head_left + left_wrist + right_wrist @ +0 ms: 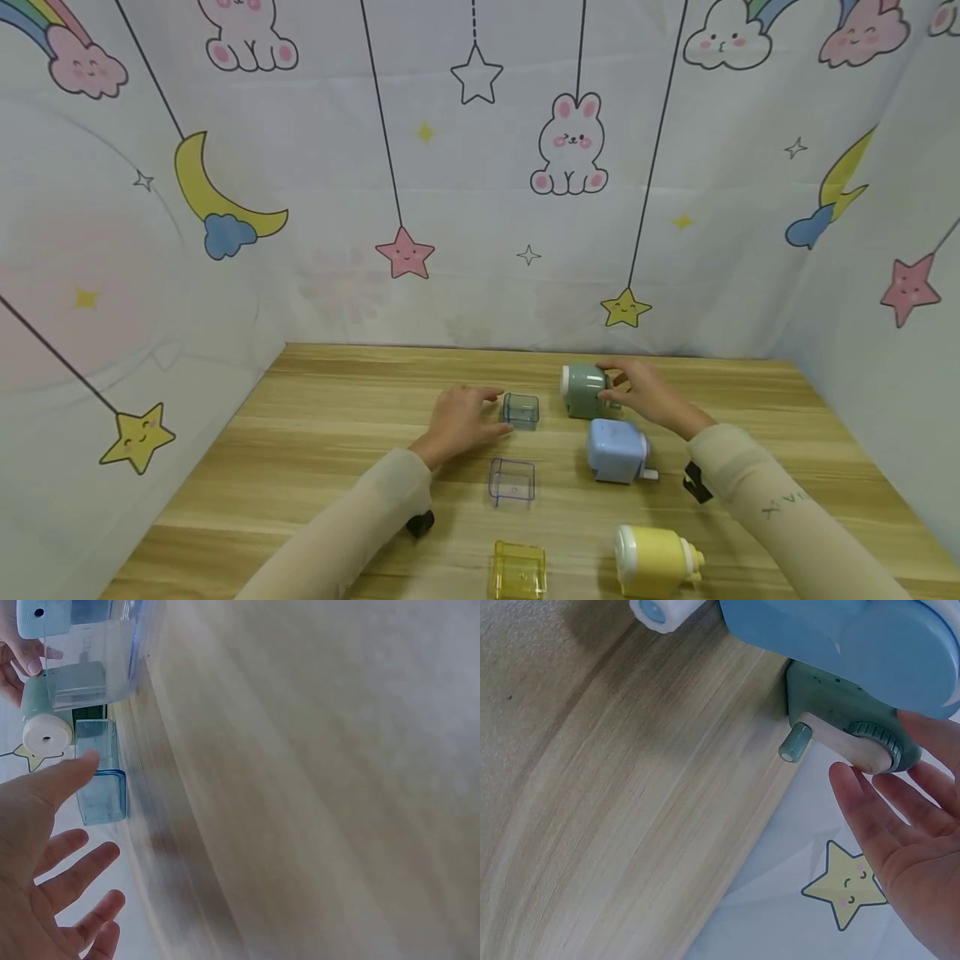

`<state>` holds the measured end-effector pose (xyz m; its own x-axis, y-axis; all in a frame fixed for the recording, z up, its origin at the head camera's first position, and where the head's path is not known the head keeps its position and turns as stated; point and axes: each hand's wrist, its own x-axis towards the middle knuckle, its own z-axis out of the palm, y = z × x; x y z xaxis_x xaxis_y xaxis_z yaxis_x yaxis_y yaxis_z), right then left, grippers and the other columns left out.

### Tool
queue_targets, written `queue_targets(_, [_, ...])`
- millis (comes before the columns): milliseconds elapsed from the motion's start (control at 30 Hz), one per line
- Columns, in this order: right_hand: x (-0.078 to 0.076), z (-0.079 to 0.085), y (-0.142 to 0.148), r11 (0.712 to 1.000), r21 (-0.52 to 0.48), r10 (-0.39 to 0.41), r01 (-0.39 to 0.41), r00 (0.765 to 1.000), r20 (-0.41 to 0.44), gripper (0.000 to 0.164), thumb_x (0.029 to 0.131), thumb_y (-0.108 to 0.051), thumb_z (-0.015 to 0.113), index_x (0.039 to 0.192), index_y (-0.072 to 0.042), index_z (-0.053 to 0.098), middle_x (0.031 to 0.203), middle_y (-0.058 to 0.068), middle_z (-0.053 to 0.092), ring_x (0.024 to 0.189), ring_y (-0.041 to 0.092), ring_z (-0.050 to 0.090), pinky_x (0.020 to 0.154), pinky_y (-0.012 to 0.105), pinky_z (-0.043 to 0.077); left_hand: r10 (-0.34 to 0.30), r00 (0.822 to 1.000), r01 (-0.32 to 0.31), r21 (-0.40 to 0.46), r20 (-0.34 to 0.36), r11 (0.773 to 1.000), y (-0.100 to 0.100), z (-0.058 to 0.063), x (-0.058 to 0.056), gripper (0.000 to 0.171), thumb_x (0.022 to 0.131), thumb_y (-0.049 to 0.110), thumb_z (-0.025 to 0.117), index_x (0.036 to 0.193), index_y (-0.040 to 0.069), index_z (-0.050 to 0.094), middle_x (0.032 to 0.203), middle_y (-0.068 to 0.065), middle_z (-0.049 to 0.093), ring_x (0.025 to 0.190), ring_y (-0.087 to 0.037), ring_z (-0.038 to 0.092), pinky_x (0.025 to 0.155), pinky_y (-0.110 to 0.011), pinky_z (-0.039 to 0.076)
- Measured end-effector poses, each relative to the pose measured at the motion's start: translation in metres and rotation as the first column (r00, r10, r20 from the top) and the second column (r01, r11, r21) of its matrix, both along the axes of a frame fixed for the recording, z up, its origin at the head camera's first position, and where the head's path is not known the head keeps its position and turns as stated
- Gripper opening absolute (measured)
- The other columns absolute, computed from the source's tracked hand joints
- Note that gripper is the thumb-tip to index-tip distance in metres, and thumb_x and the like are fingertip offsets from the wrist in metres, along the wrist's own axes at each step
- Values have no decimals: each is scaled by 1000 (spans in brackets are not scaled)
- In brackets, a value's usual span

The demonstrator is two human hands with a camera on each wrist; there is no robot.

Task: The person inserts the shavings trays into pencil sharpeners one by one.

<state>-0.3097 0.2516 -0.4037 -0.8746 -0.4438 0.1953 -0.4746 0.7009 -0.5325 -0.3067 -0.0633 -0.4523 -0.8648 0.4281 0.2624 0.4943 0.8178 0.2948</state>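
At the back of the table stands a green crank pencil sharpener (585, 390) with a white front. My right hand (641, 390) holds its rear end, thumb on the near side and fingers by the crank (847, 746). Left of it lies a clear blue-green shavings tray (521, 410). Around that tray's left end my left hand (467, 421) spreads its fingers and thumb, the thumb (75, 774) close to the plastic. Whether the thumb touches it I cannot tell. Fingertips of the right hand are partly hidden in the right wrist view.
Nearer than the green one are a blue crank sharpener (617, 451) and a yellow sharpener (651, 560). A clear purple-edged tray (513, 482) and a clear yellow tray (519, 569) sit to their left. A printed cloth wall (480, 317) borders the wooden table (360, 375).
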Motion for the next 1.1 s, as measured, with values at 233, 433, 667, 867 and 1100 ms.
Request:
queue_targets(233, [-2, -1, 1, 1000, -20, 11, -11, 1000, -23, 50, 82, -15, 68, 125, 1, 48, 117, 18, 53, 92, 27, 56, 71, 38, 51, -37, 999, 37, 0, 0, 999, 2, 0, -3, 64, 72, 56, 68, 124, 21, 55, 105, 7, 63, 84, -18, 49, 71, -36, 39])
queue_targets(433, [-4, -1, 1, 999, -32, 22, -22, 1000, -20, 50, 81, -13, 69, 124, 2, 48, 117, 19, 53, 91, 27, 56, 71, 37, 51, -63, 998, 62, 18, 18, 998, 4, -4, -5, 65, 74, 53, 69, 128, 22, 52, 106, 8, 62, 85, -17, 46, 72, -37, 37])
queue_targets(667, [-4, -1, 0, 1000, -23, 18, -19, 1000, -15, 50, 81, -14, 69, 124, 2, 49, 119, 19, 52, 91, 26, 57, 70, 36, 51, -60, 998, 59, 29, 36, 998, 6, -8, -7, 60, 78, 50, 67, 129, 22, 51, 108, 9, 62, 91, -17, 47, 78, -39, 36])
queue_targets(867, [-4, -1, 0, 1000, -25, 10, -10, 1000, -6, 49, 81, -13, 69, 124, 2, 49, 118, 19, 52, 91, 26, 57, 70, 36, 51, -51, 998, 50, 33, 36, 998, 9, -8, -8, 60, 77, 50, 67, 128, 23, 51, 105, 9, 62, 96, -20, 48, 82, -42, 36])
queue_targets(1100, [-2, -1, 0, 999, -33, -2, 3, 1000, 17, 48, 81, -11, 69, 123, 2, 50, 116, 17, 54, 92, 27, 56, 70, 36, 51, -33, 999, 33, 10, 39, 999, 12, -6, -8, 58, 77, 51, 67, 126, 24, 51, 103, 10, 63, 96, -19, 49, 84, -41, 37])
